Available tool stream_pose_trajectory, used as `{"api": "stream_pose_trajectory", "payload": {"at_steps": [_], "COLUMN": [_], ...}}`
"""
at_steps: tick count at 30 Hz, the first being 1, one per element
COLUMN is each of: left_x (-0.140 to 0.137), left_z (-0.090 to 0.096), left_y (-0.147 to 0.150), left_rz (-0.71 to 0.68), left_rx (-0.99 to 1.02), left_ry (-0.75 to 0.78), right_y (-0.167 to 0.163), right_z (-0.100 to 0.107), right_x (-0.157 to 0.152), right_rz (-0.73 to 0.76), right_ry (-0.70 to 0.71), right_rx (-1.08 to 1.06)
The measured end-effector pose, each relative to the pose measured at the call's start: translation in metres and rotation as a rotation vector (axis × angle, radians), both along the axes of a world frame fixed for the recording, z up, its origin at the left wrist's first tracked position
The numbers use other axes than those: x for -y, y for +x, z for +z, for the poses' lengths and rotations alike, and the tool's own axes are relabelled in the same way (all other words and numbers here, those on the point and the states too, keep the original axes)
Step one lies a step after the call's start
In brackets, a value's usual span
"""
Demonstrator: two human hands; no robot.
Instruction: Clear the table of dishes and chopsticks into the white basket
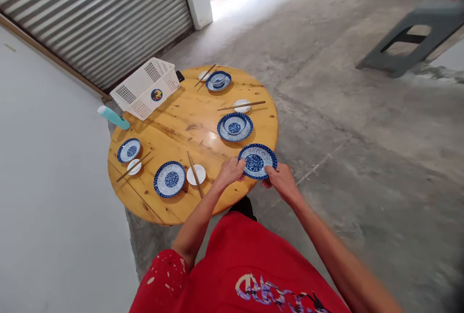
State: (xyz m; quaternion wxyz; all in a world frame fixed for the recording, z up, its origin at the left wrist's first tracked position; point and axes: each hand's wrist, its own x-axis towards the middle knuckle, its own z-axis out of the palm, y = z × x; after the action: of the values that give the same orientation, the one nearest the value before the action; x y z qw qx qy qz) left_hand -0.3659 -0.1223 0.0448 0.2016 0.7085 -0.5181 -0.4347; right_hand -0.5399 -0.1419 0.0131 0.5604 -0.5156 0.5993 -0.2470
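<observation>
Both my hands hold a blue-and-white plate point(255, 162) over the table's near right edge. My left hand point(232, 170) grips its left rim, thumb on top. On the opposite rim, my right hand point(280, 180) is closed the same way. Just beyond it, a bowl point(234, 126) sits on another patterned plate point(222, 134), with chopsticks point(259, 103) across a small white dish point(242, 106) behind. To the left lie a patterned plate point(169, 179) and a white dish point(198, 174) with chopsticks point(193, 170) over it.
The round wooden table point(181, 124) also bears a white plastic basket point(145, 88), a turquoise bottle point(114, 118), and a plate point(128, 150) at far left. Another plate with a bowl point(218, 79) stands at the back. A grey stool point(413, 33) is on the floor at right.
</observation>
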Motion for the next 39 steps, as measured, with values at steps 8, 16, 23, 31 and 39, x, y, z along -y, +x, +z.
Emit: {"api": "stream_pose_trajectory", "payload": {"at_steps": [8, 16, 23, 31, 39], "left_x": [0.074, 0.125, 0.145, 0.152, 0.154], "left_z": [-0.003, -0.011, -0.022, -0.035, -0.041], "left_y": [0.012, 0.029, 0.031, 0.025, 0.025], "left_rz": [0.121, 0.391, 0.453, 0.442, 0.418], "left_rx": [-0.042, -0.006, 0.284, 0.412, 0.533], "left_ry": [-0.065, -0.045, 0.116, 0.197, 0.257], "right_y": [0.011, 0.054, 0.077, 0.088, 0.094], "right_z": [0.018, 0.007, -0.006, 0.0, -0.004], "right_x": [0.103, 0.199, 0.228, 0.243, 0.257], "right_rz": [0.227, 0.466, 0.658, 0.836, 1.016], "right_ry": [-0.163, -0.328, -0.433, -0.333, -0.41], "right_rx": [-0.176, -0.389, -0.68, -0.852, -0.97]}}
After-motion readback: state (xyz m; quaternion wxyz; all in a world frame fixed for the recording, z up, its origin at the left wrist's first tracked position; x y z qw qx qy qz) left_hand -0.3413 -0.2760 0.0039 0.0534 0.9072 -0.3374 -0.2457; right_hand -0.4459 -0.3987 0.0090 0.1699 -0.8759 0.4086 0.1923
